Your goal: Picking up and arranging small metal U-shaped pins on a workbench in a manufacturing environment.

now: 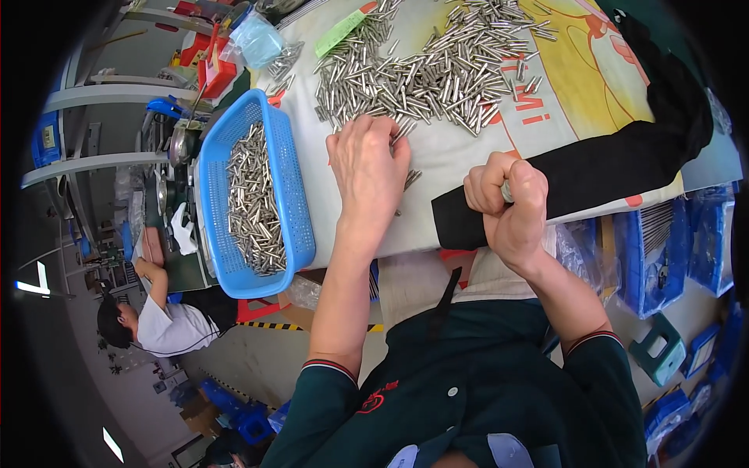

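A large heap of shiny metal pins (421, 82) lies spread on the cloth-covered table. At its near edge is my left hand (365, 168), back upward, fingers bent down to the pins; its fingertips are partly hidden, so what they pinch does not show. A few loose pins (412, 179) lie beside its thumb. My right hand (511, 203) is closed in a fist around a small pale, greyish-green round-ended thing (507, 191), mostly covered by the fingers. That fist is above one end of a long black cloth (593, 171) lying across the table.
A blue perforated basket (300, 203) holding many metal pins (256, 207) stands left of my left hand. A light green strip (343, 33) rests on the heap. Blue bins (651, 249) stand beyond the table's near right edge. Another person (168, 320) works at the left.
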`<act>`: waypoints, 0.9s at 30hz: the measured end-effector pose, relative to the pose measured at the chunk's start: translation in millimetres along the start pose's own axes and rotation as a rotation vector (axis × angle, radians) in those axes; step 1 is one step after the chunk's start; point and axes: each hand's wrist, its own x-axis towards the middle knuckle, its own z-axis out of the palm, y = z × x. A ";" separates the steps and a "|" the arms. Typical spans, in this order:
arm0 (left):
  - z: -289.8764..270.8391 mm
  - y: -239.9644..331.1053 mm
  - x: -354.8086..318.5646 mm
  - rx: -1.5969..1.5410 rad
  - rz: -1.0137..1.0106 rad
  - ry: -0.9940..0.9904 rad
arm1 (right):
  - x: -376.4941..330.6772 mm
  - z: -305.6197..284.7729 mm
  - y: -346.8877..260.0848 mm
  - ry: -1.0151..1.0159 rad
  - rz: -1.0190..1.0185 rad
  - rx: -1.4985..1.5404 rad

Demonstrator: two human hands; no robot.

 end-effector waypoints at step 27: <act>3.6 -0.7 1.8 -0.248 0.095 0.022 | 1.7 -2.0 1.2 0.012 -0.010 0.060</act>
